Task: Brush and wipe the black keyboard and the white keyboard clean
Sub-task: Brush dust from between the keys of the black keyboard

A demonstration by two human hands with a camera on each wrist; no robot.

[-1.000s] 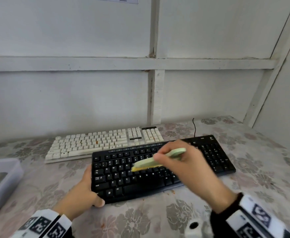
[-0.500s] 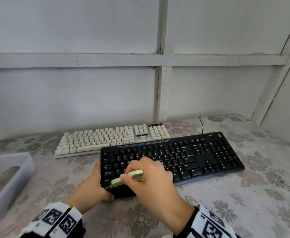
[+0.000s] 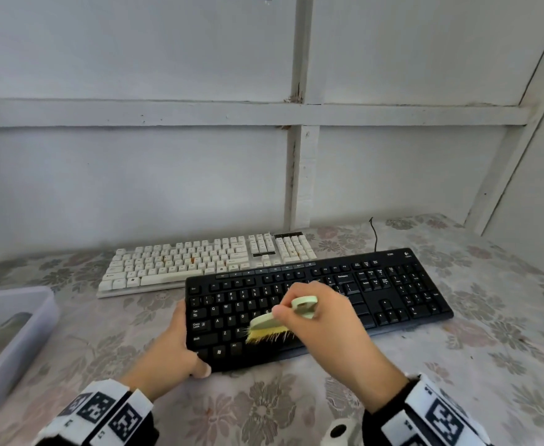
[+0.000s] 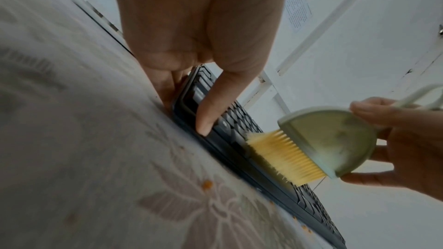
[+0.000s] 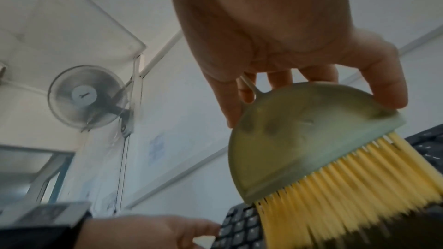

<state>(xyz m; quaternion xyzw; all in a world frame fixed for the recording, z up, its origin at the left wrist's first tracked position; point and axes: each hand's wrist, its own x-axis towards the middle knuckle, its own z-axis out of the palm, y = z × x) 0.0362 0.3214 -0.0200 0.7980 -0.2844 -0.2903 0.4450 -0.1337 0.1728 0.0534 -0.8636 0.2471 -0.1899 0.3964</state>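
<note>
1. Yellow bristles of the brush [image 3: 269, 331] pressed on the lower letter rows of the black keyboard [image 3: 393, 291], near its front edge and just left of centre, splaying against the keys.
2. The right hand [image 3: 320, 312] clasped the pale green brush body between thumb and curled fingers, as the right wrist view showed plainly.
3. Half a second before, the brush had been at the keyboard's near left corner, and a second before it sat higher, over the middle rows; the stroke had therefore swept left and was now coming back right along the bottom rows.
4. The left hand [image 3: 175, 347] kept gripping the keyboard's left end, thumb [image 4: 210, 113] laid over the front corner and fingers tucked at the side, steadying it on the table [image 3: 489, 365].
5. Orange crumbs [image 4: 207, 185] lay on the flowered cloth beside the front edge, so in my judgement debris was being driven off the keys.
6. The white keyboard [image 3: 174, 262], touching the black one's far edge, carried orange specks and looked unbrushed; wiping of both appeared still ahead.
</note>
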